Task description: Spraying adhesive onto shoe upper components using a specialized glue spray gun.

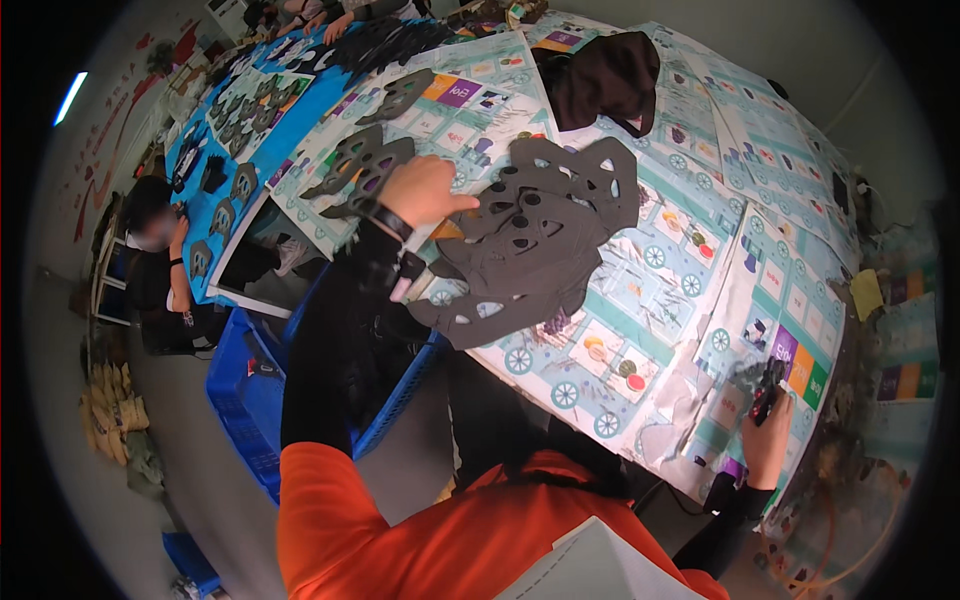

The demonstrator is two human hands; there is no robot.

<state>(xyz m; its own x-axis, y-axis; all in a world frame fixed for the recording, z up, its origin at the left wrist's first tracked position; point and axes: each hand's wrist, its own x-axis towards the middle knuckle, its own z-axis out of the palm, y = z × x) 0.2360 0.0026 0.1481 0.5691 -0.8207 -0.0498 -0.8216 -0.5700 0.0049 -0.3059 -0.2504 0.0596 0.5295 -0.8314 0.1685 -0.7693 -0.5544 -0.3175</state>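
A pile of dark grey, flat cut-out pads (540, 225) with oval and slotted holes lies on the table before me. Beside its upper left edge is my left hand (425, 190), back upward, with the thumb stretched toward the pile and the other fingers partly hidden. More grey cut-out pads (365, 165) lie just to the left of that hand and touch or nearly touch it. Far to the right, near the table's edge, my right hand (768, 435) is closed around a black hand tool (768, 390) with a little red on it; its exact kind is unclear.
Printed sheets (655, 300) cover the table. A dark cloth bundle (605, 80) lies at the back. Blue crates (245, 385) stand on the floor to the left. A co-worker (155, 225) sits at a blue-topped table (285, 120) holding more grey pieces; others work at the far end.
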